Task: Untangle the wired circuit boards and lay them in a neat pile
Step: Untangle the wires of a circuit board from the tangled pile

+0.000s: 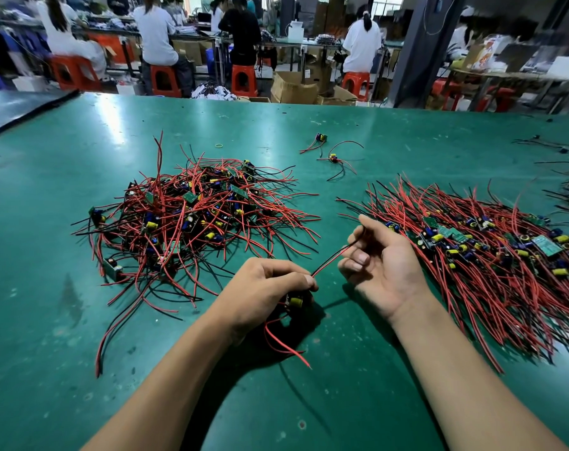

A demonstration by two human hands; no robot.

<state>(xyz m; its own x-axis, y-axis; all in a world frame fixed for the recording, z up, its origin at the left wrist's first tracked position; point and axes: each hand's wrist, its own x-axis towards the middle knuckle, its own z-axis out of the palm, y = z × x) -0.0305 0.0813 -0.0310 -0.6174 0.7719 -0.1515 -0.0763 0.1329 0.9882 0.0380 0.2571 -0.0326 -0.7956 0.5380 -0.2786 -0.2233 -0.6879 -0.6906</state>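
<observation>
Left hand (266, 288): we grip one circuit board (295, 301), its loose red lead (286, 348) trailing toward us.
Right hand (385, 265): we pinch the board's wire pair (332, 258), taut between both hands.
Tangled heap (195, 216): ahead of the left hand.
Neat pile (488, 255): just right of the right hand.
Risk: a hard pull may strain the solder joints, and our right wrist could knock the pile's wires askew.

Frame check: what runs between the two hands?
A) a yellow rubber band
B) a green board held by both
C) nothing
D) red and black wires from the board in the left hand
D: the left hand grips a small board, and its red and black wires stretch to the right hand, which pinches them.
</observation>
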